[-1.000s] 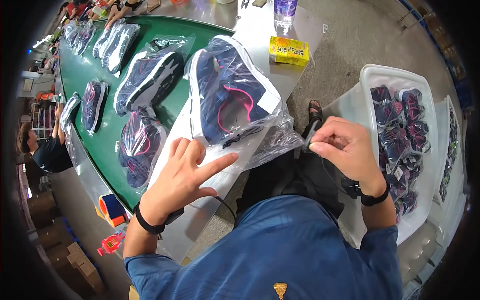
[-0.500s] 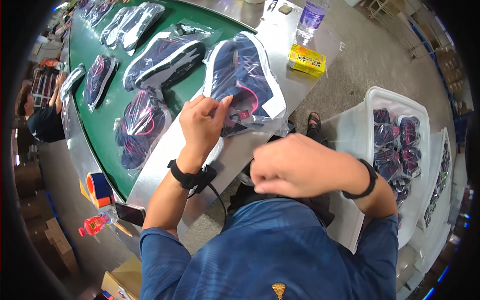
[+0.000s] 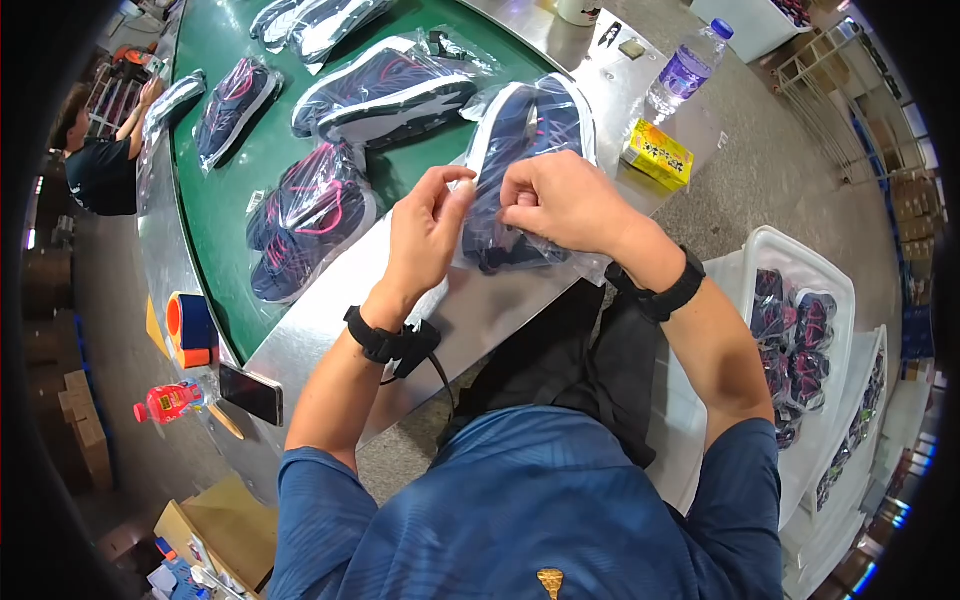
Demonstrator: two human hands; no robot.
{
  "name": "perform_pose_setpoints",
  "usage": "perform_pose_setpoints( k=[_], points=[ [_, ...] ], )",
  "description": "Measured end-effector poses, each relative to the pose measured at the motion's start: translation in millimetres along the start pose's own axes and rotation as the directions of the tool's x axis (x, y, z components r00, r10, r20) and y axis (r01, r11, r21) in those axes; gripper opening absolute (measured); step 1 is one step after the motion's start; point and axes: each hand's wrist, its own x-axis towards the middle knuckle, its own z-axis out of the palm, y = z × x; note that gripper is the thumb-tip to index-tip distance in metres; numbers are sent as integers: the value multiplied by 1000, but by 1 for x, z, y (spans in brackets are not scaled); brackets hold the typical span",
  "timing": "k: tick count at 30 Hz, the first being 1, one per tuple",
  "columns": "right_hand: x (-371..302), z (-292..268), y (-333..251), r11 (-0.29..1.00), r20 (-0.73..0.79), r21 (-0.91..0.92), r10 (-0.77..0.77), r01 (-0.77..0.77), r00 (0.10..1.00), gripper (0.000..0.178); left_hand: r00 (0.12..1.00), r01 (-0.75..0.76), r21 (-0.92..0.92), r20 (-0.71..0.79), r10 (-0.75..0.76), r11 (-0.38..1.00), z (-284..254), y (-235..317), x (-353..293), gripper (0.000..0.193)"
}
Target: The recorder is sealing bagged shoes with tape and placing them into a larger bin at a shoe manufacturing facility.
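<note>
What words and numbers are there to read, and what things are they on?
I won't copy out words, but here is where print shows:
Yellow box: big dark characters on its side.
Clear bottle: pale print on a purple label.
Red bottle: label too small to read.
Nearest bagged shoes: nothing clear enough to read.

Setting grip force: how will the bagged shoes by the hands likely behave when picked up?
The clear bag will probably feel slippery and floppy, as its film looks glossy and creased. The shoes inside likely hold their shape along the thick white soles, but could shift within the loose film.
</note>
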Motion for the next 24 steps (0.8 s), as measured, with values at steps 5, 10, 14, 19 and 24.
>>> perform_pose_setpoints(
  k=[5,10,14,19,24],
  points=[
    [13,-5,7,988,-5,88,125,-124,992,36,949,-316,144,35,314,938,3,-9,-8,64],
    [29,7,23,965,-252,-262,-75,7,965,50,933,-336,98,-102,345,937,15,-27,-9,72],
    [34,16,50,943,-498,-332,-152,-25,854,61,970,-220,17,-107,220,975,16,-27,-6,74],
    [46,26,47,919,-667,-341,-90,-196,740,43,976,-183,45,-113,187,982,16,-17,-3,75],
    [55,15,85,995,-578,65,101,-77,810,40,988,-109,120,-100,121,987,12,-19,-3,78]
  ],
)
